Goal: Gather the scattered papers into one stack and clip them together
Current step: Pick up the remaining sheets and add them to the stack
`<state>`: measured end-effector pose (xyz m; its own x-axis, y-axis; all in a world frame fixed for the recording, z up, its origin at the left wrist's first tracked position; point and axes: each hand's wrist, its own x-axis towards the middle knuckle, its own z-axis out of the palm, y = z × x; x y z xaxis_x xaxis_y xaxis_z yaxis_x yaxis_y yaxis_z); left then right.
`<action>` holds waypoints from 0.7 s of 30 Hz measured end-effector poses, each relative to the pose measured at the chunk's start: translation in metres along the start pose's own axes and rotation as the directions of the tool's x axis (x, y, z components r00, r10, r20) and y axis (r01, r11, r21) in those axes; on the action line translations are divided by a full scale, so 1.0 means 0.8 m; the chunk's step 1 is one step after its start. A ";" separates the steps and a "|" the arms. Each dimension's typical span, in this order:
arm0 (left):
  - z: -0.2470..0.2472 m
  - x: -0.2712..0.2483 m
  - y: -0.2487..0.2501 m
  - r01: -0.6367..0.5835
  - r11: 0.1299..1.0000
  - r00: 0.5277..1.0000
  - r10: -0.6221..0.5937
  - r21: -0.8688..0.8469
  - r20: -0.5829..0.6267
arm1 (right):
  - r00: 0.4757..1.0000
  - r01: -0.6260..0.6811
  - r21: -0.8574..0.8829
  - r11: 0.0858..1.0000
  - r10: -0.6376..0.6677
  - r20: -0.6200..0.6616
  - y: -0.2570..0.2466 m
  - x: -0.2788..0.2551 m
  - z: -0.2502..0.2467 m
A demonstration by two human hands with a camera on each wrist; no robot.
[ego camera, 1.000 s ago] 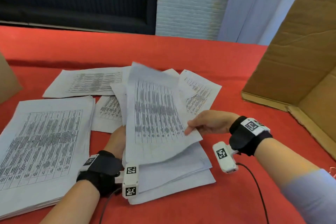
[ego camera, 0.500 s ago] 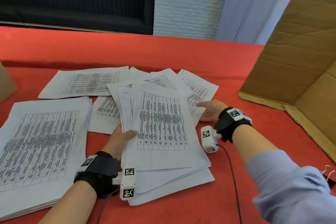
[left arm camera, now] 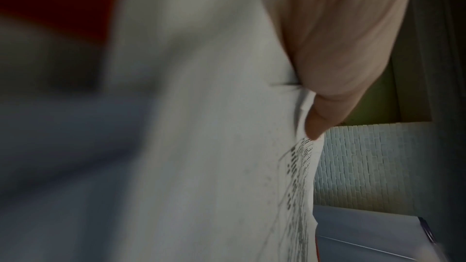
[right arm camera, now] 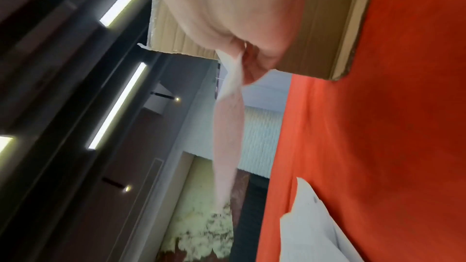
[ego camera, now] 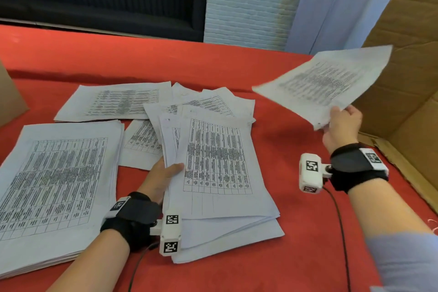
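Observation:
Printed white sheets lie on the red table. My left hand (ego camera: 166, 173) grips the left edge of a fanned bundle of papers (ego camera: 218, 173), thumb on top; the left wrist view shows my thumb (left arm camera: 317, 125) pressing on the bundle's edge (left arm camera: 214, 146). My right hand (ego camera: 341, 123) pinches a corner of a single printed sheet (ego camera: 324, 83) held in the air at the right, above the table. In the right wrist view that sheet (right arm camera: 227, 127) hangs edge-on from my fingers (right arm camera: 252, 67). Loose sheets (ego camera: 113, 102) lie behind the bundle. No clip is identifiable.
A thick stack of printed pages (ego camera: 52, 182) sits at the left. A large open cardboard box (ego camera: 407, 73) stands at the right, close to my right hand. Another cardboard piece (ego camera: 9, 99) shows at the far left edge. Cables trail from both wrist cameras.
My right hand laid one sheet on the bundle, reached to the far-right loose sheet, and now holds it lifted off the table to the right. My left hand kept holding the bundle.

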<state>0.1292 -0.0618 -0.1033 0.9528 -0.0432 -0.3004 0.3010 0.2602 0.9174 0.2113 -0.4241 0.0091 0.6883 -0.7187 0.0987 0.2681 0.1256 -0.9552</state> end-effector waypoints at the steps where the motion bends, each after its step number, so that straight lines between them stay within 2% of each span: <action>1: 0.001 -0.001 0.000 -0.002 1.000 1.000 0.002 -0.010 0.006 | 0.990 -0.076 -0.076 0.994 0.085 0.117 -0.001 -0.007 -0.005; 3: 0.004 -0.003 0.004 -0.013 1.000 1.000 0.014 -0.015 0.008 | 0.907 -0.077 -0.362 0.929 0.216 0.361 0.002 -0.033 -0.011; 5: 0.005 -0.004 0.008 -0.015 1.000 1.000 0.015 -0.008 -0.016 | 0.803 0.045 -0.582 0.812 0.316 0.504 0.014 -0.062 -0.014; 9: 0.009 -0.010 0.014 0.000 1.000 0.999 -0.001 -0.025 -0.034 | 0.633 0.170 -0.765 0.621 0.526 0.568 0.059 -0.108 -0.017; 10: 0.012 -0.014 0.016 -0.015 1.000 0.999 0.014 -0.019 -0.038 | 0.621 0.237 -0.785 0.573 0.532 0.576 0.072 -0.118 -0.017; 12: 0.018 -0.020 0.017 -0.053 0.996 0.998 0.055 0.067 -0.030 | 0.648 0.360 -0.821 0.444 0.514 0.562 0.089 -0.134 -0.014; 13: 0.020 -0.020 0.015 -0.071 0.987 0.997 0.076 0.141 -0.033 | 0.656 0.386 -0.836 0.390 0.522 0.546 0.086 -0.139 -0.012; 15: 0.020 -0.022 0.012 -0.117 0.974 0.991 0.127 0.193 -0.041 | 0.637 0.423 -0.846 0.325 0.557 0.532 0.071 -0.142 -0.011; 16: 0.023 -0.028 0.017 -0.146 0.971 0.987 0.156 0.191 -0.037 | 0.626 0.393 -0.843 0.367 0.565 0.537 0.060 -0.141 -0.012; 18: 0.029 -0.036 0.030 -0.200 0.965 0.978 0.207 0.171 -0.025 | 0.603 0.162 -0.759 0.631 0.545 0.582 0.039 -0.139 -0.015; 19: 0.035 -0.041 0.041 -0.232 0.960 0.971 0.237 0.159 -0.016 | 0.570 0.022 -0.637 0.771 0.513 0.642 0.027 -0.138 -0.013; 21: 0.049 -0.056 0.075 -0.345 0.918 0.936 0.352 0.194 -0.004 | 0.540 -0.095 -0.395 0.914 0.381 0.751 -0.007 -0.151 0.002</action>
<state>0.1065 -0.0820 -0.0243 0.9976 0.0548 0.0412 -0.0448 0.0663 0.9968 0.1278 -0.3374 0.0029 0.9797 0.1731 -0.1007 -0.0866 -0.0872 -0.9924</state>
